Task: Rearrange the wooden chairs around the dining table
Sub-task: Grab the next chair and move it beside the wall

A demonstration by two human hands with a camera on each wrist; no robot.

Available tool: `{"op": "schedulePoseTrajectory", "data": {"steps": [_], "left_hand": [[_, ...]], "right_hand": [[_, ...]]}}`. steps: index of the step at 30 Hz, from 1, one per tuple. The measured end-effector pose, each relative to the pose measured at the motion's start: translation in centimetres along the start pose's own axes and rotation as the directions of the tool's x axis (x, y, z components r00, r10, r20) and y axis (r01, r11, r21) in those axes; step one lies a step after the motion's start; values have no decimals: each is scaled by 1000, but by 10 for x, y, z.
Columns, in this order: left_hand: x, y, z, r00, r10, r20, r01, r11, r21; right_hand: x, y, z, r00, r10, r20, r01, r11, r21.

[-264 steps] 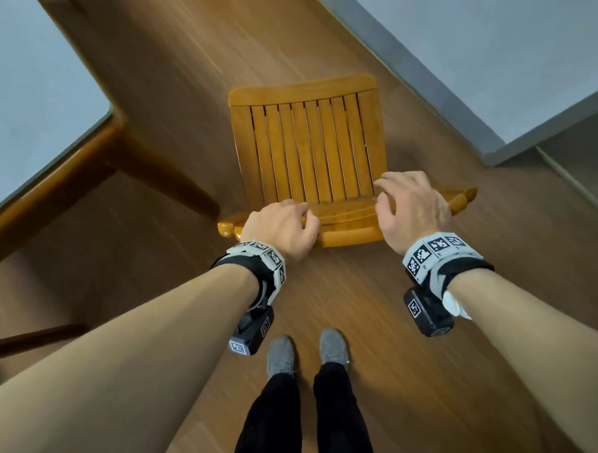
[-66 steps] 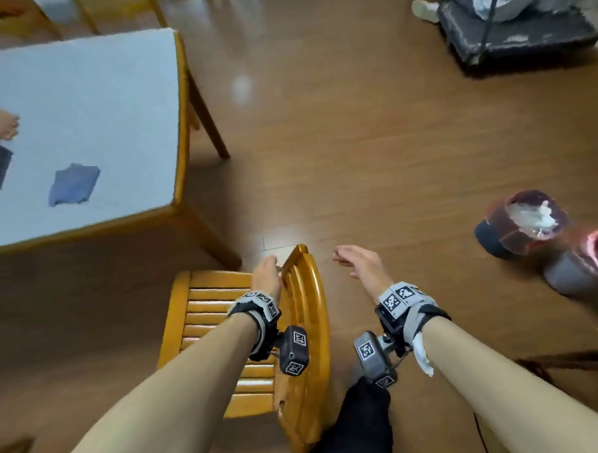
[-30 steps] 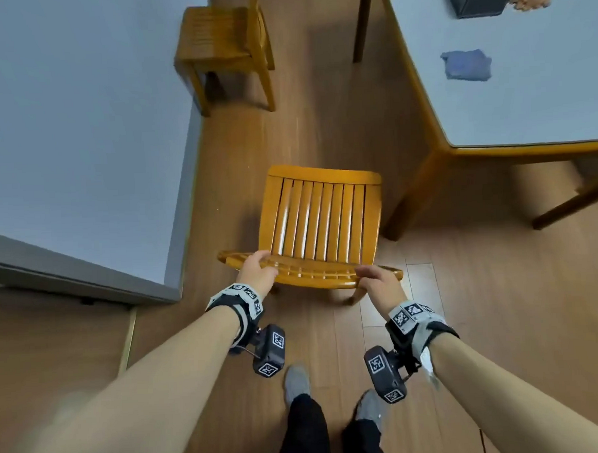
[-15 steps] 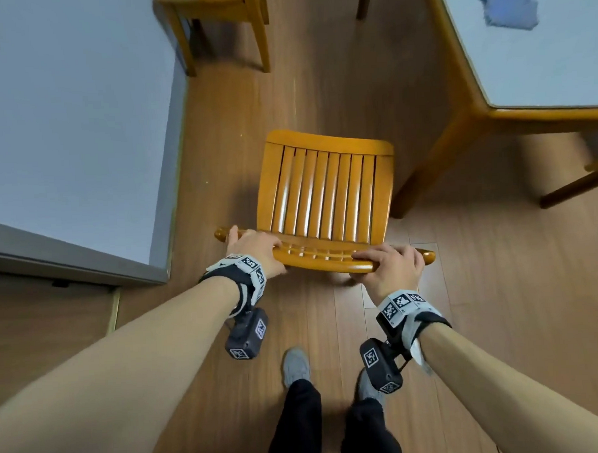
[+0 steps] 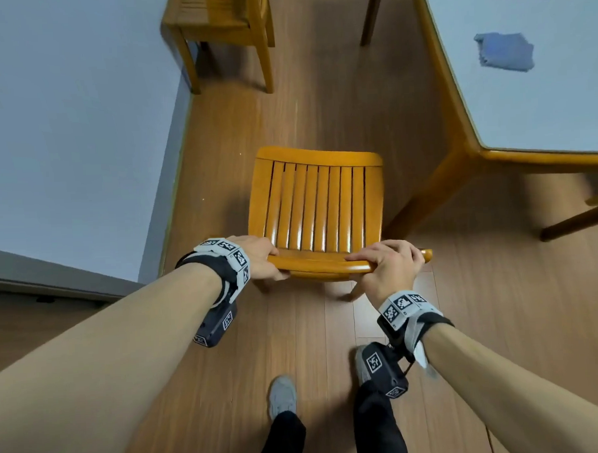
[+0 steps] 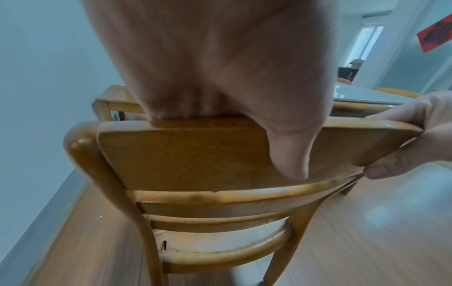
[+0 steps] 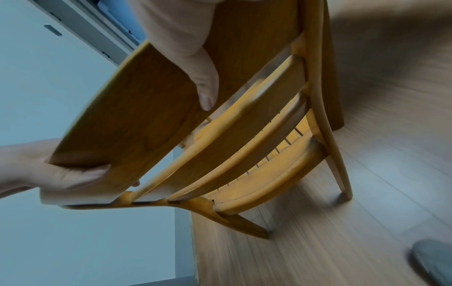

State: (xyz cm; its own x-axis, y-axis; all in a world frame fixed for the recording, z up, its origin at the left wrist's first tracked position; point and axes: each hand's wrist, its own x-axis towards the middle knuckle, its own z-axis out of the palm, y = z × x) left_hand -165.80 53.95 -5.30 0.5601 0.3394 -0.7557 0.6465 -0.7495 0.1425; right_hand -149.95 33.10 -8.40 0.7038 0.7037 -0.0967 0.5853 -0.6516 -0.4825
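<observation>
1. the slatted honey-coloured wooden chair [image 5: 315, 205] stood at frame centre, on the wooden plank floor [image 5: 483, 321].
2. the left grip [image 5: 258, 259] curled round the top rail's left end.
3. the right grip [image 5: 392, 266] clasped its right end.
4. the wood-edged pale worktop [image 5: 526, 120] filled the upper right; a second wooden chair [image 5: 220, 21] stood at the top.

Slatted wooden chair [image 5: 315, 205] upright beside dining table [image 5: 534, 154].
</observation>
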Motion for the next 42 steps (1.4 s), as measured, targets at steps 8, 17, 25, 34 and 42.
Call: {"op": "schedulePoseTrajectory", "data": {"steps": [8, 17, 25, 34, 42], "left_hand": [[45, -9, -43, 989, -141, -34, 135, 982, -132], [106, -46, -152, 956, -276, -99, 242, 932, -268], [180, -98, -259, 934, -331, -135, 274, 906, -321], [247, -118, -365, 918, -378, -120, 321, 885, -336], [315, -123, -437, 858, -509, -63, 414, 760, -501]], "right_hand": [[119, -9, -8, 976, -165, 140, 172, 984, -44], [287, -57, -23, 938, -293, 184, 311, 947, -78], [435, -110, -19, 913, -349, 213, 368, 928, -60], [610, -161, -26, 843, -416, 340, 462, 884, -64], [764, -204, -16, 683, -544, 487, 636, 771, -31]]}}
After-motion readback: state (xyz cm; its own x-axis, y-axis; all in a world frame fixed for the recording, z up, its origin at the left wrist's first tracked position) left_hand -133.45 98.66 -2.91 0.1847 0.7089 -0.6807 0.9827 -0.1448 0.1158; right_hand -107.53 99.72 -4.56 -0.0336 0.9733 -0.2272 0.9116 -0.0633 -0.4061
